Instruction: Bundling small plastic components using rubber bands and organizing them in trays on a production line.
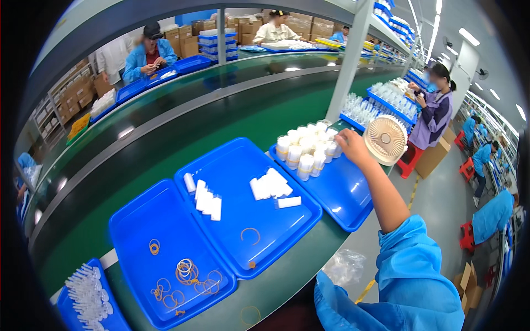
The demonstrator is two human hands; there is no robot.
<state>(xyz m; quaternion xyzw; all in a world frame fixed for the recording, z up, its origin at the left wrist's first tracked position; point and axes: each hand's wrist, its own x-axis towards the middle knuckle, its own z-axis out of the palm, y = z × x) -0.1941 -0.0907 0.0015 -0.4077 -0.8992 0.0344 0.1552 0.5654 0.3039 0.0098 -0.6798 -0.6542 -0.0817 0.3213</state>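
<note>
My right hand (354, 147) reaches over the blue tray (349, 199) on the right, its fingers curled at the nearest edge of a cluster of bundled white tubes (307, 144). It appears to grip the bundle at that end; the fingertips are partly hidden. These bundles stand upright, close together, in clear wrapping with yellowish bands. In the middle blue tray (265, 234) lie two loose groups of white tubes (270, 185), plus a rubber band (250, 236). Several tan rubber bands (186, 270) are scattered in the left blue tray (141, 218). My left hand is out of view.
A round beige fan (385, 140) stands just right of my hand. A metal post (351, 60) rises behind the trays. Clear plastic parts fill a tray (91, 298) at lower left. Beyond the green conveyor (248, 110) and at right, other people work. A clear bag (345, 266) lies below.
</note>
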